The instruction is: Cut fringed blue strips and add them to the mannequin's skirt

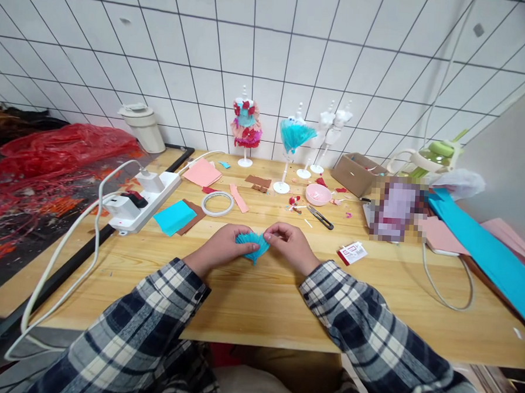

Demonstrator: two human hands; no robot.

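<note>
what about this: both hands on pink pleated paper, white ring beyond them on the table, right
Not pink: the head view shows the pleated paper is blue. The left hand and right hand are on it, and the white ring lies beyond them on the table.

We cannot see most fingers of the left hand behind the paper, read the card, or identify the pixelated thing.
</note>
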